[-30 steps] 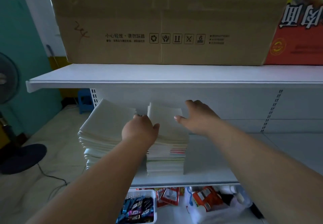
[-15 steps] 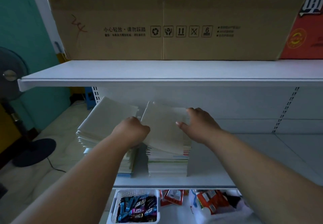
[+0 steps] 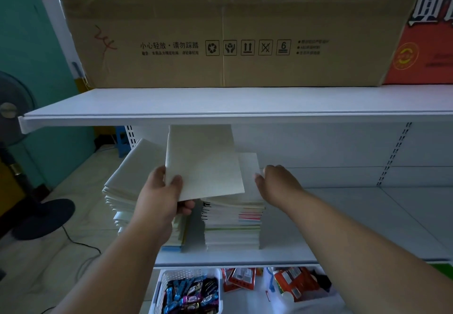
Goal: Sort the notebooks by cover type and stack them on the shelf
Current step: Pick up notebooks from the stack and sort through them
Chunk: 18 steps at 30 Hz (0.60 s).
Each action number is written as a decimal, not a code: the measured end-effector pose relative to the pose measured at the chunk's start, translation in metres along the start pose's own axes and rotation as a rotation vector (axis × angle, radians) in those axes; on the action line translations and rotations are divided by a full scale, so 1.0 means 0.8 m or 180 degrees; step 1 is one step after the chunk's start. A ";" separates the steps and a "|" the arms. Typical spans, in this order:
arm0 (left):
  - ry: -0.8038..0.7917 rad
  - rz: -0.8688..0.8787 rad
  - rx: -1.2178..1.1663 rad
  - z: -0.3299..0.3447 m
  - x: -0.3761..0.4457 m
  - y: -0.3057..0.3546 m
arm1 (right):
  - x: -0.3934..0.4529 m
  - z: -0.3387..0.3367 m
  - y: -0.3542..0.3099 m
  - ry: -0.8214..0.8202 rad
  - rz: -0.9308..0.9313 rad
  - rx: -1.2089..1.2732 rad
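Note:
Two stacks of notebooks stand on the white middle shelf (image 3: 343, 215). The left stack (image 3: 127, 176) has pale covers. The right stack (image 3: 235, 223) shows coloured edges and spiral bindings. My left hand (image 3: 161, 196) pinches the lower left corner of a pale plain notebook (image 3: 203, 161), lifted and tilted above the gap between the stacks. My right hand (image 3: 274, 181) rests with relaxed fingers on the right edge of the right stack's top notebook (image 3: 250, 166).
A large cardboard box (image 3: 220, 31) and a red box (image 3: 421, 44) sit on the upper shelf (image 3: 220, 103). Below, a white basket (image 3: 188, 274) of wrapped sweets and red packets (image 3: 294, 282). A standing fan (image 3: 14, 142) is at the left on the floor.
My left hand has lifted the top pale notebook off the right stack and raised it up and leftward. My right hand has stayed at the stack's right edge.

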<state>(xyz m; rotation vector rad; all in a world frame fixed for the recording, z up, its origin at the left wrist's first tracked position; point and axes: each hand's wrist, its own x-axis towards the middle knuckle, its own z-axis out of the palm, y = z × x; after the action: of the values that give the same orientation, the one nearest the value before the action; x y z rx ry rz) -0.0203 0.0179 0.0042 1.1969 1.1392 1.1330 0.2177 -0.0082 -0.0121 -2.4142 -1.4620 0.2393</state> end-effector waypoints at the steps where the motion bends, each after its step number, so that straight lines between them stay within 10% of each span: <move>1: -0.0032 -0.0043 -0.0083 -0.002 -0.003 -0.003 | 0.002 0.002 -0.005 -0.0111 0.0090 -0.0060; 10: -0.0057 -0.0133 -0.0279 -0.020 -0.011 -0.011 | 0.004 -0.011 -0.003 -0.0056 0.0495 -0.0038; 18: 0.0089 0.0068 0.0346 -0.044 -0.025 0.006 | -0.048 -0.031 0.032 0.0515 0.0837 0.3550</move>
<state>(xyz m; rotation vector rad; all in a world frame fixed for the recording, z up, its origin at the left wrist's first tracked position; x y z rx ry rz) -0.0574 0.0013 0.0083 1.2827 1.2251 1.1187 0.2280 -0.0577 0.0018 -1.6072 -0.6174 0.6799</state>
